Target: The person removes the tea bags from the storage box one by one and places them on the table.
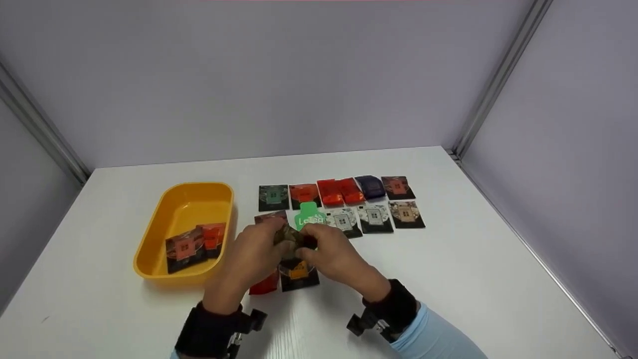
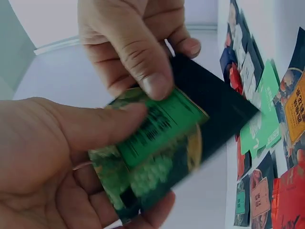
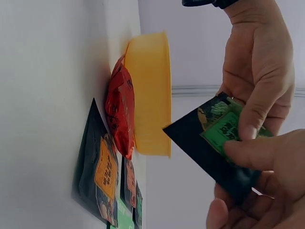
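Both hands hold one flat dark packet (image 2: 190, 114) with a green label and a picture of pale green grapes. My left hand (image 1: 251, 257) pinches one end of it, thumb lying across the label. My right hand (image 1: 339, 254) pinches it from the other side, its thumb also on the label. In the right wrist view the packet is tilted and raised above the table. Below the hands lie a black packet with an orange label (image 3: 106, 169) and a shiny red packet (image 3: 121, 109). A green card (image 1: 308, 213) lies just beyond the fingers.
A yellow basin (image 1: 149, 239) stands at the left, holding a dark packet with a red label (image 1: 185, 249) and a redder packet (image 1: 214, 234). Behind the hands, several packets lie in two rows, including white-patterned ones (image 1: 375, 219) and a dark blue one (image 1: 370, 187). Grey panels (image 1: 269, 85) enclose the table.
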The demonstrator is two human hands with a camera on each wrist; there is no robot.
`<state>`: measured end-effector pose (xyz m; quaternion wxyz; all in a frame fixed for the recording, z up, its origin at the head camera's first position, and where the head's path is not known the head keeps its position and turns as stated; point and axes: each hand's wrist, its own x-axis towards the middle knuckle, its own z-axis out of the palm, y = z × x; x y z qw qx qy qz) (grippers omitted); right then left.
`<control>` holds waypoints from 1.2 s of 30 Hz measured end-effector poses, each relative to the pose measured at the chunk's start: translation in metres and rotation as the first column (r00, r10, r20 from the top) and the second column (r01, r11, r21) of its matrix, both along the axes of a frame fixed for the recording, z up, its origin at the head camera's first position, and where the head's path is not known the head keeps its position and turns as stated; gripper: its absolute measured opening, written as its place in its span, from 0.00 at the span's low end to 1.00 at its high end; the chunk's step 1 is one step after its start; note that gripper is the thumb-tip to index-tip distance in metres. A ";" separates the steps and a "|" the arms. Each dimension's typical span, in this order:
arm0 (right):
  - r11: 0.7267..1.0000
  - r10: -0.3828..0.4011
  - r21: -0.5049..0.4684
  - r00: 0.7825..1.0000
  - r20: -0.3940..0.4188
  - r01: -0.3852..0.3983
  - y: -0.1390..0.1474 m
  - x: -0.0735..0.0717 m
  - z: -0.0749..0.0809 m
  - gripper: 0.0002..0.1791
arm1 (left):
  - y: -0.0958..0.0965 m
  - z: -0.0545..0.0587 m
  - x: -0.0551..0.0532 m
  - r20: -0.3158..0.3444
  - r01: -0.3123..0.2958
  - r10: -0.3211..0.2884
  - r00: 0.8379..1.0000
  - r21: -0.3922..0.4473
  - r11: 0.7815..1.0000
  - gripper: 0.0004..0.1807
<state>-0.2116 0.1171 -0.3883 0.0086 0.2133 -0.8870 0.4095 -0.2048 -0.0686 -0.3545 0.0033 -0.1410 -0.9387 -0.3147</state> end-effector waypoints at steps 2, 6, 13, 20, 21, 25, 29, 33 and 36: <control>0.999 -0.003 0.037 1.000 0.022 0.002 0.001 -0.001 0.001 0.05 | -0.001 -0.001 -0.001 0.008 -0.001 0.001 1.000 0.029 1.000 0.15; 0.998 -0.021 0.052 0.999 0.035 0.019 0.005 -0.003 0.004 0.04 | -0.004 -0.005 -0.002 0.006 0.002 -0.002 1.000 0.035 0.999 0.13; 0.998 -0.034 -0.054 0.999 -0.009 0.033 0.011 -0.002 0.008 0.02 | 0.001 -0.012 -0.005 0.049 0.037 -0.036 0.998 -0.022 0.999 0.07; 0.995 -0.014 -0.097 1.000 -0.028 0.011 0.008 -0.002 0.004 0.02 | 0.005 -0.012 -0.004 -0.011 0.062 -0.062 0.998 -0.004 0.998 0.06; 0.995 -0.017 -0.099 1.000 -0.022 0.015 0.008 -0.002 0.004 0.02 | 0.004 -0.012 -0.004 -0.030 0.060 -0.060 0.998 0.003 0.998 0.05; 0.997 -0.028 -0.078 0.999 0.022 0.030 0.010 -0.004 0.006 0.04 | 0.002 -0.011 -0.004 -0.092 0.011 -0.008 0.996 0.035 0.999 0.04; 0.997 -0.048 -0.064 0.998 0.041 0.051 0.012 -0.005 0.009 0.04 | 0.000 -0.010 -0.005 -0.097 -0.032 0.037 0.995 0.050 0.998 0.07; 0.987 -0.074 -0.145 0.997 0.004 0.074 0.014 -0.003 0.013 0.03 | 0.001 -0.009 -0.004 -0.014 -0.038 0.039 0.999 0.043 0.998 0.10; 0.979 -0.071 -0.195 0.997 -0.028 0.064 0.014 -0.001 0.014 0.02 | 0.001 -0.008 -0.003 0.044 -0.039 0.036 0.998 0.071 0.997 0.12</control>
